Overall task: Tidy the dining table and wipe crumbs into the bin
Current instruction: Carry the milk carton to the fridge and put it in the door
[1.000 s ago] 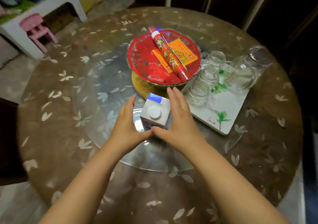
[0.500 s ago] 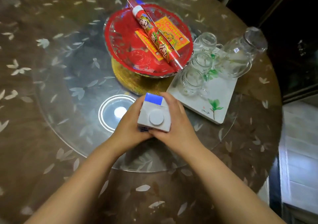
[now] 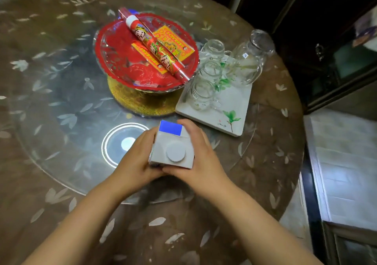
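Your fingers are curled round a small carton (image 3: 172,149) from both sides — your left hand (image 3: 133,163) grips its left face, your right hand (image 3: 201,158) wraps the right face and the far corner, and the thumbs meet under its near edge. The carton is a squat white box of smooth card, with a round white screw cap on the sloped top and a bright blue panel on the side away from you. You hold it above the near part of the glass turntable (image 3: 61,109); whether its base touches the glass is hidden by your hands.

Just beyond your fingertips sits a rectangular white tray (image 3: 234,109), matte, painted with green sprigs, carrying three clear glass mugs (image 3: 210,72) and a glass jug (image 3: 250,61), all upside down. Beyond your left fingers and a little further off stands a footed glass dish (image 3: 114,54) lined with scalloped red paper on a glittering gold base. A red printed tube (image 3: 155,47) lies slantwise over a yellow-and-red card in it.

The round table (image 3: 51,193) under your arms is covered in brown cloth with pale leaf shapes — glossy, as if under clear film. To the right of your right hand, past the table's edge, are pale floor tiles (image 3: 344,167) and a dark cabinet (image 3: 330,46).
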`<action>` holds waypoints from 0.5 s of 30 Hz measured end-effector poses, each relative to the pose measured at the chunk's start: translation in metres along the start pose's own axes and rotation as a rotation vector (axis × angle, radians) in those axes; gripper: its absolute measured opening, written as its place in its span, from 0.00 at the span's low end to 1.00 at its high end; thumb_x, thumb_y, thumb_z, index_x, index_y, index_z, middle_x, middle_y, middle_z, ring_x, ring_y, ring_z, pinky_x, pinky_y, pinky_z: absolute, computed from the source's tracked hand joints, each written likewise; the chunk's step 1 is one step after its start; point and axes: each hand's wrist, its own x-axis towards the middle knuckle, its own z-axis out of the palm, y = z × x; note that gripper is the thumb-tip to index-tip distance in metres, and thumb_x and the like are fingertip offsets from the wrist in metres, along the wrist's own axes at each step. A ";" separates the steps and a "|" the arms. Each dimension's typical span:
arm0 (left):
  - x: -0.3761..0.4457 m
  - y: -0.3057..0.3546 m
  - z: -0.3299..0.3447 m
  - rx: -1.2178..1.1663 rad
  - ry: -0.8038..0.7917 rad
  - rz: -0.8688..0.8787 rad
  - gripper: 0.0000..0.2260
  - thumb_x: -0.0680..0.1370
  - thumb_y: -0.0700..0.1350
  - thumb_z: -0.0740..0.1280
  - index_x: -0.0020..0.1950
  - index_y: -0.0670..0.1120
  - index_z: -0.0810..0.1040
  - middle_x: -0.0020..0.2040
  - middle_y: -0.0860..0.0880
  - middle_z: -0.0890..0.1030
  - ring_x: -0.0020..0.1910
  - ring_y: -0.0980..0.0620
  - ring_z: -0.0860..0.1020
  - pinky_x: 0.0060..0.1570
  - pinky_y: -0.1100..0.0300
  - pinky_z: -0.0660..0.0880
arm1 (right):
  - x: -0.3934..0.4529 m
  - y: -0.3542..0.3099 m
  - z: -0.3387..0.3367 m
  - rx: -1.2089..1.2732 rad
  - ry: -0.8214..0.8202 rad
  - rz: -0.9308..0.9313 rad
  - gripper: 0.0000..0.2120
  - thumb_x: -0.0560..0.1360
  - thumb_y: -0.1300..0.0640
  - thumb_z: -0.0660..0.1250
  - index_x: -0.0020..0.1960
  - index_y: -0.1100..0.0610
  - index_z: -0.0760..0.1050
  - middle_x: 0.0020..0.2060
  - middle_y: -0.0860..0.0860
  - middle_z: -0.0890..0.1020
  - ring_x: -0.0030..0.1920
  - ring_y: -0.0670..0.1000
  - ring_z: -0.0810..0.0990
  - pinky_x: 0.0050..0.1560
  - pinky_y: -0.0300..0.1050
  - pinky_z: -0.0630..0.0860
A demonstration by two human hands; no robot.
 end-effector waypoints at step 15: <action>-0.115 0.173 0.225 -0.326 -0.660 0.014 0.25 0.71 0.53 0.72 0.67 0.57 0.72 0.58 0.54 0.82 0.55 0.55 0.81 0.52 0.63 0.76 | -0.349 0.048 -0.121 0.513 0.737 0.214 0.39 0.65 0.54 0.77 0.71 0.45 0.63 0.55 0.38 0.81 0.56 0.41 0.81 0.50 0.35 0.78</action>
